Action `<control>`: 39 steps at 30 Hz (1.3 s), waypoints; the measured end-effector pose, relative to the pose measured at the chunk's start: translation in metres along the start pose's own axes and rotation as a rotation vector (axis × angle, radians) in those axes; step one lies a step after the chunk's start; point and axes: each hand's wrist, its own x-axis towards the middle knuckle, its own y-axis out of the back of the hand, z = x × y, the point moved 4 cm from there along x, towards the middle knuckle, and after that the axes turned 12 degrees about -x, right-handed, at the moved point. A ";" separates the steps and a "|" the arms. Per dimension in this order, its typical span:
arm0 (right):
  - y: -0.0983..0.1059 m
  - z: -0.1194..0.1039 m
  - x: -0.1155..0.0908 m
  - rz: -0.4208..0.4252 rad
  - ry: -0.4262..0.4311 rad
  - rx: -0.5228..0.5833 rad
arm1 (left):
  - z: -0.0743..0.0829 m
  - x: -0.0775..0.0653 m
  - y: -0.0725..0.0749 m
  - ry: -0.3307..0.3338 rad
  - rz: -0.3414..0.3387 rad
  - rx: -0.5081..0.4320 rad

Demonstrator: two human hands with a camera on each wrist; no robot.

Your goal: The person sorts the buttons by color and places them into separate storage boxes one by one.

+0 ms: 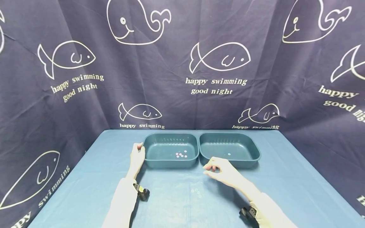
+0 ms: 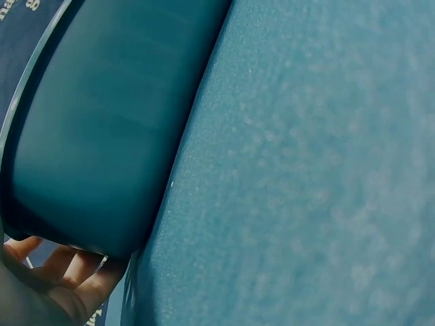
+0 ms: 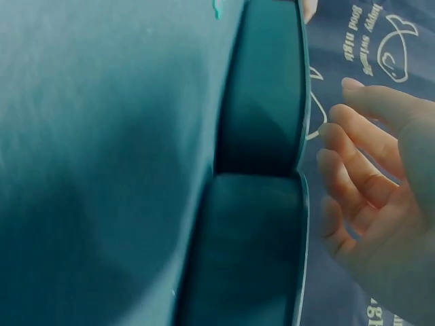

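Against the left end of the left teal bin rests my left hand; in the left wrist view its fingers meet the bin's end wall. Inside that bin lie several small pinkish ring-shaped pieces. My right hand hovers at the front left corner of the right teal bin, fingers loosely bent and thumb apart, with nothing visible between them. One small light-blue piece lies in the right bin. On the table before the bins are several faint pale-blue ring-shaped pieces.
Both bins stand side by side near the back of a blue-covered table. Behind and beside it hangs a dark curtain with white fish and whale drawings. Each wrist carries a small black camera.
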 end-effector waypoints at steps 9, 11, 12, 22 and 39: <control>-0.018 -0.008 0.000 -0.093 -0.014 0.044 | 0.000 0.001 0.000 0.016 0.001 0.008; -0.021 -0.009 0.001 -0.109 -0.015 0.058 | 0.000 0.001 0.000 0.022 0.001 0.005; -0.023 -0.009 0.001 -0.117 -0.016 0.068 | 0.000 0.001 0.000 0.026 0.000 0.004; -0.032 -0.008 -0.001 -0.200 0.009 0.103 | 0.001 0.001 0.002 0.020 0.008 -0.014; -0.042 -0.011 -0.001 -0.377 0.085 -0.064 | 0.003 0.000 0.001 0.009 -0.003 -0.034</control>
